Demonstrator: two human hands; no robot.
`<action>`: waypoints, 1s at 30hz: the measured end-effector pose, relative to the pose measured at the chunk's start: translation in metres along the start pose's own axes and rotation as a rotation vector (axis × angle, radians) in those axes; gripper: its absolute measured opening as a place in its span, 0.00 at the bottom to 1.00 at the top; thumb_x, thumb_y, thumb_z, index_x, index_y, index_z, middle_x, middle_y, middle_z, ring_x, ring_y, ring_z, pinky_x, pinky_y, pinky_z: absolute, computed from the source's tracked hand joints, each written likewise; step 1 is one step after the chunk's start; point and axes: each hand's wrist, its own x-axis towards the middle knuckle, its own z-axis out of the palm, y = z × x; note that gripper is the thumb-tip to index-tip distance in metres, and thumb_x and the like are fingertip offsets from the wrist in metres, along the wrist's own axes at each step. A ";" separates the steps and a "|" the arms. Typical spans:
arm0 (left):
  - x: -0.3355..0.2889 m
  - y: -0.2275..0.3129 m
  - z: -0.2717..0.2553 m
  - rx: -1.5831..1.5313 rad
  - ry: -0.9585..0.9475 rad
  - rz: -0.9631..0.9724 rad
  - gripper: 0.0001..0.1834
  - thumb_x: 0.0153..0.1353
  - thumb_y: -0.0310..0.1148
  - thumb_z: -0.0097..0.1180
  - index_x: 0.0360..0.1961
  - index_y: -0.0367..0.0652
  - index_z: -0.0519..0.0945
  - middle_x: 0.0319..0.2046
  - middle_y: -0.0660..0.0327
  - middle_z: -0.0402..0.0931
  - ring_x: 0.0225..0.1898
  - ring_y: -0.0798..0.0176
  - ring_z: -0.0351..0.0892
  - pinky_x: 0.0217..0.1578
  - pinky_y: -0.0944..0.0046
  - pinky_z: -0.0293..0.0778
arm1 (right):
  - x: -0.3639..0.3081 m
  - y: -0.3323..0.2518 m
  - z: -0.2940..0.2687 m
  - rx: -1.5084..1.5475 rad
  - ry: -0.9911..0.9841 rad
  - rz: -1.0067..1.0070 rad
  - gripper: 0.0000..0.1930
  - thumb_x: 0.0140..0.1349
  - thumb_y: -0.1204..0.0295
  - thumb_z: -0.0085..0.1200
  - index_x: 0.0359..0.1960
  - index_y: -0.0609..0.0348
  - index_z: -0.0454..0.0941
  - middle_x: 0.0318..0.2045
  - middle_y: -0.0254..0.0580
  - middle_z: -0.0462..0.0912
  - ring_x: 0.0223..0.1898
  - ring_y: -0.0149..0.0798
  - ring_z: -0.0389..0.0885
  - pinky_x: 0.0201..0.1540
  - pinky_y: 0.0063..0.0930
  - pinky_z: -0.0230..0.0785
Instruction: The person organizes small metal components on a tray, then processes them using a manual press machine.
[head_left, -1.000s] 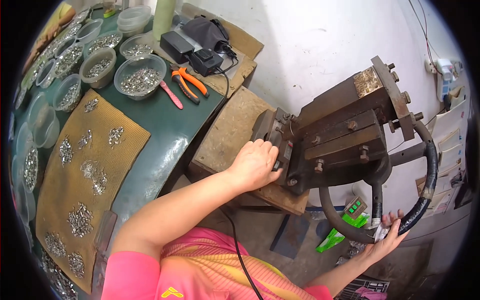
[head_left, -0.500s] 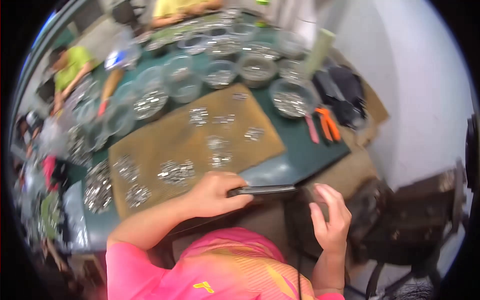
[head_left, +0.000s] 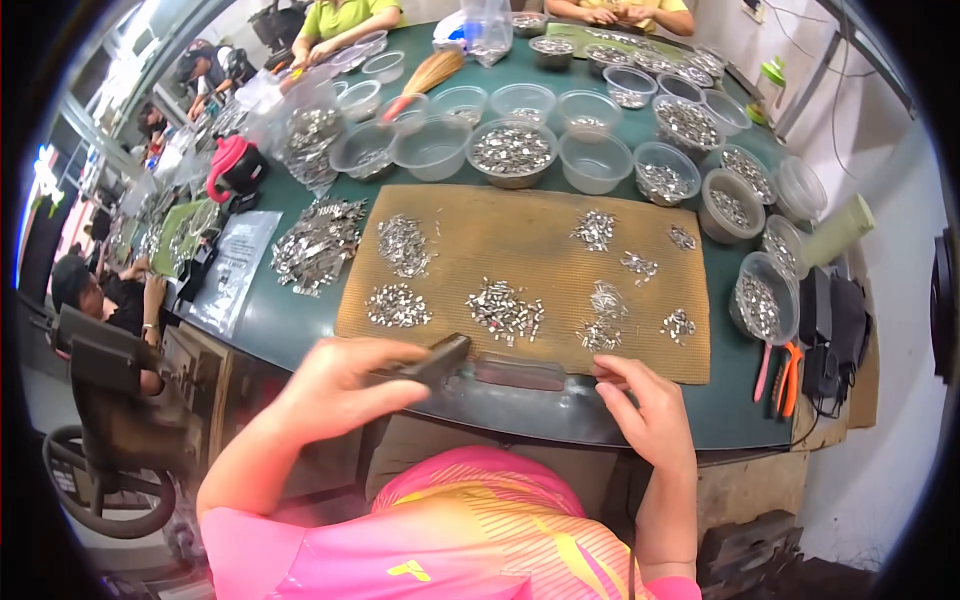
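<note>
Clock: centred on the brown mat (head_left: 500,245), 12 at the table's far side.
Handwheel: black ring (head_left: 115,527), 8 o'clock, well off the mat, below table level.
Jug: dark body, pink lid (head_left: 232,158), 10 o'clock.
Loose heap: shiny metal pieces (head_left: 318,245), 9 o'clock, just off the mat on the green table (head_left: 730,400).
Left hand: (head_left: 345,390) 8 o'clock, grasping the dark block, thumb on near side, fingers on far side.
Dark block: (head_left: 440,362) between 7 and 8, tilted, its far end over the mat's near edge.
Mat piles: small metal parts in separate clusters, both halves of the mat.
Full bowl: clear plastic (head_left: 512,182), 12 o'clock, heaped with metal parts.
Strip: dark, see-through (head_left: 520,374), 6 o'clock, at mat's near edge, between the hands.
Right hand: (head_left: 650,405) between 4 and 5, released, fingers loosely curved, grip empty; can't tell if fingertips touch the mat.
Pliers: orange handles (head_left: 791,380), 4 o'clock, right of a slim pink tool (head_left: 763,372).
</note>
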 end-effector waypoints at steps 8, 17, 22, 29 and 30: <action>0.064 -0.011 0.161 0.352 0.016 0.841 0.13 0.52 0.41 0.69 0.27 0.46 0.78 0.33 0.61 0.72 0.41 0.55 0.73 0.40 0.56 0.67 | -0.005 0.011 0.018 0.162 0.071 0.156 0.13 0.71 0.77 0.54 0.54 0.64 0.81 0.43 0.52 0.87 0.45 0.49 0.88 0.51 0.35 0.77; 0.046 -0.057 0.162 0.362 0.199 0.691 0.23 0.57 0.47 0.69 0.48 0.45 0.81 0.38 0.60 0.71 0.43 0.54 0.72 0.42 0.55 0.69 | -0.029 0.014 0.043 -0.357 0.069 -0.222 0.15 0.57 0.76 0.61 0.46 0.60 0.82 0.44 0.50 0.83 0.47 0.57 0.80 0.52 0.49 0.72; 0.035 -0.068 0.157 0.337 0.233 0.648 0.25 0.56 0.43 0.71 0.53 0.48 0.83 0.39 0.61 0.73 0.43 0.55 0.74 0.43 0.56 0.70 | -0.035 0.027 0.040 -0.275 0.136 -0.121 0.17 0.57 0.85 0.52 0.48 0.62 0.82 0.45 0.52 0.83 0.47 0.58 0.80 0.54 0.49 0.72; 0.037 -0.070 0.142 0.194 0.329 0.752 0.23 0.51 0.37 0.72 0.50 0.47 0.83 0.44 0.59 0.76 0.48 0.50 0.77 0.48 0.49 0.73 | -0.019 0.008 0.033 -0.330 -0.057 -0.134 0.24 0.57 0.77 0.64 0.57 0.59 0.80 0.54 0.49 0.82 0.55 0.55 0.78 0.60 0.46 0.69; 0.033 -0.073 0.136 0.136 0.349 0.779 0.24 0.50 0.36 0.73 0.50 0.46 0.83 0.46 0.57 0.77 0.50 0.48 0.78 0.51 0.46 0.73 | -0.017 0.012 0.037 -0.341 -0.064 -0.111 0.24 0.57 0.77 0.64 0.57 0.59 0.80 0.54 0.49 0.82 0.55 0.55 0.78 0.60 0.46 0.69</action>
